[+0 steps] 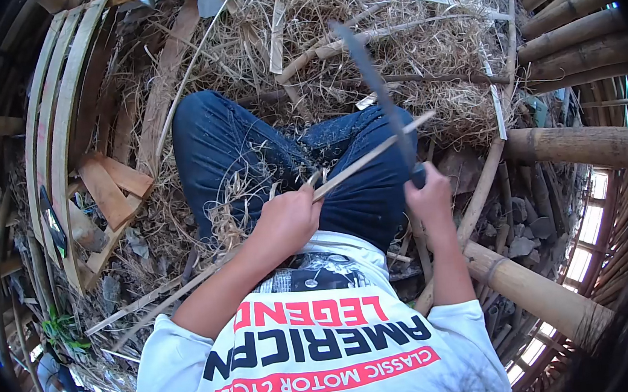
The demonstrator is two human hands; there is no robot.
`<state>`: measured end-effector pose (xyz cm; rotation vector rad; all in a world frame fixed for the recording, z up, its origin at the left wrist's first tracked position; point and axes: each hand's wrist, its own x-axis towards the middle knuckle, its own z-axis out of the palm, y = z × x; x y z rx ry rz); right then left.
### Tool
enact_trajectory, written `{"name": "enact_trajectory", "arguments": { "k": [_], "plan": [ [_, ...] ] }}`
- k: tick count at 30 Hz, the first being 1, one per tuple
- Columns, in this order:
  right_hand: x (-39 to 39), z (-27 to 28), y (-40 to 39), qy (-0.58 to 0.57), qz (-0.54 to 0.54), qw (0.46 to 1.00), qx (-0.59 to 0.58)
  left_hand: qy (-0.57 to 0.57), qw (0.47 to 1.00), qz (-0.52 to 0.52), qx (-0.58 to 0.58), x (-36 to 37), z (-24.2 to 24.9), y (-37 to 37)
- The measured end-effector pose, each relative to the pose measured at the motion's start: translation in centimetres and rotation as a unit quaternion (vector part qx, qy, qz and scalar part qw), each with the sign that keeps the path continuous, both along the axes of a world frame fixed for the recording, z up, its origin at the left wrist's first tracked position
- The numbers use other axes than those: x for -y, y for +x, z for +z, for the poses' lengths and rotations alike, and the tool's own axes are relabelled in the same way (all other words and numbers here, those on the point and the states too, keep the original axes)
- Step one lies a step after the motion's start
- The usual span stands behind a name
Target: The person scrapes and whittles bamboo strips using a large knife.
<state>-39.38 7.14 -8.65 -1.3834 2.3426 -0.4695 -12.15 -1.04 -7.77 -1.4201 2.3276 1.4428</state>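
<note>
My left hand (289,215) is closed around a pale bamboo strip (371,158), which slants up to the right over my thigh. In my right hand (428,191) is the dark handle of a machete (376,77), its long blade pointing up and away. The blade crosses the strip near its far end in this view. Below both lie my dark blue trousers (211,145), sprinkled with fine shavings. A tangle of curled shavings (236,211) hangs by my left forearm.
A large heap of shavings (422,57) spreads ahead. At left stand a slatted wooden frame (58,130) and wood blocks (107,189). Thick bamboo poles (574,147) run along the right, with stones (526,236) beneath. A person (59,375) shows partly at lower left.
</note>
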Motion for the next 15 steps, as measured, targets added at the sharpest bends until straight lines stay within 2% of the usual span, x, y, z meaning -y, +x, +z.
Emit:
{"name": "enact_trajectory", "arguments": {
  "k": [3,5,7,9,15],
  "plan": [
    [-1.0,0.3,4.8,0.038,0.060,0.997,0.035,0.021,0.998,0.039,-0.041,1.0,-1.1,-0.7],
    [-1.1,0.8,7.0,0.005,0.086,0.994,0.063,0.069,0.992,0.072,-0.081,1.6,-0.6,-0.9],
    [-1.1,0.9,7.5,0.004,0.091,0.994,0.062,0.066,0.991,0.069,-0.091,1.7,-0.2,-0.8],
    [-0.8,0.7,6.9,0.000,0.124,0.992,-0.004,0.062,0.990,0.066,-0.104,1.7,0.0,-0.8],
    [-0.5,1.6,5.3,-0.010,0.140,0.987,-0.074,0.052,0.993,0.064,-0.088,1.4,0.6,-1.0]
  ]
}}
